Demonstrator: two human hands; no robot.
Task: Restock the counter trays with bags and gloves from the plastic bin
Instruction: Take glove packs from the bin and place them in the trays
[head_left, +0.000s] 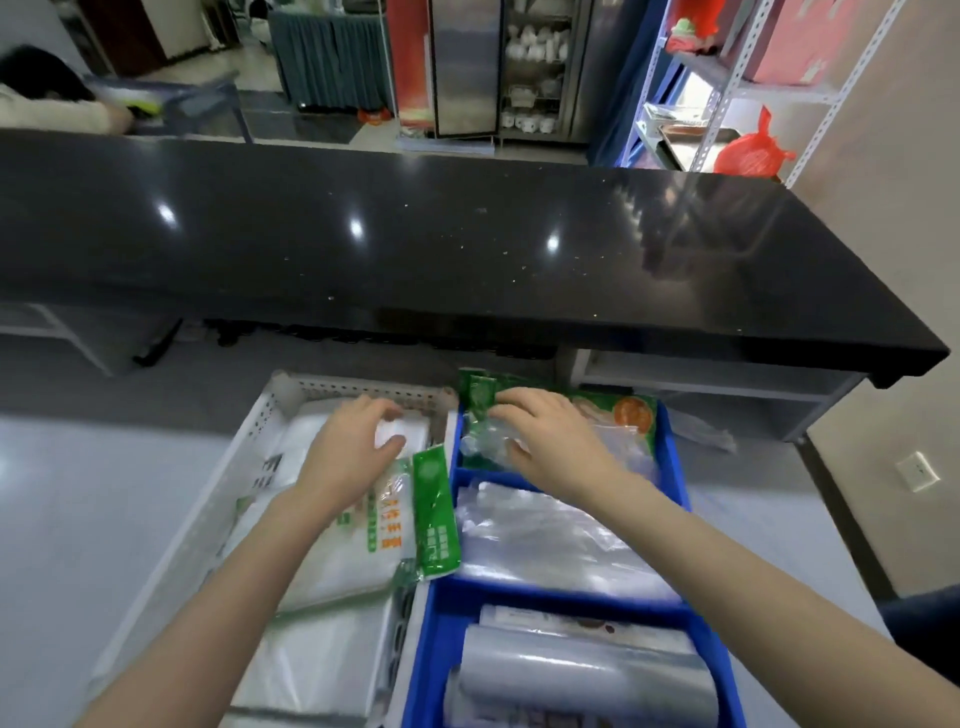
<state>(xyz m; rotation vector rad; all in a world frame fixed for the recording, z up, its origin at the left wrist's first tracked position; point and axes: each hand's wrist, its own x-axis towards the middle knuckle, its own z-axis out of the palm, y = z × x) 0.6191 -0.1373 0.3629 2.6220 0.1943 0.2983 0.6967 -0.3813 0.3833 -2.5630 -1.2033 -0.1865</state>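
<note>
Below a black counter (467, 244) a white basket (291, 395) sits left and a blue tray (670, 452) right, touching side by side. The left hand (358, 452) reaches into the far end of the basket, its fingers curled over and its thumb under a white pack (402, 434), which it pinches by the near edge. Under its wrist lies a glove pack (358, 551) with orange and green print, resting on flat clear bags that fill the basket. A green packet (436, 514) leans on the wall between basket and tray, just right of the glove pack. The tray has three compartments. The right hand (550, 441) is in the far one, fingers spread and bent down onto green sachets (480, 397) and crumpled clear film (488, 447); I cannot tell whether it grasps any of them or only presses on them. Right of that hand, in the same compartment, lies an orange-marked pack (631, 413). The middle compartment holds loose clear bags (545, 540), and the near one a bag roll (582, 670) over a flat printed pack. Beyond the counter stand a steel cabinet (467, 67) and, far right, a rack (727, 88) with a red bag (748, 153). At far left a person (47, 104) is partly visible, blurred.
</note>
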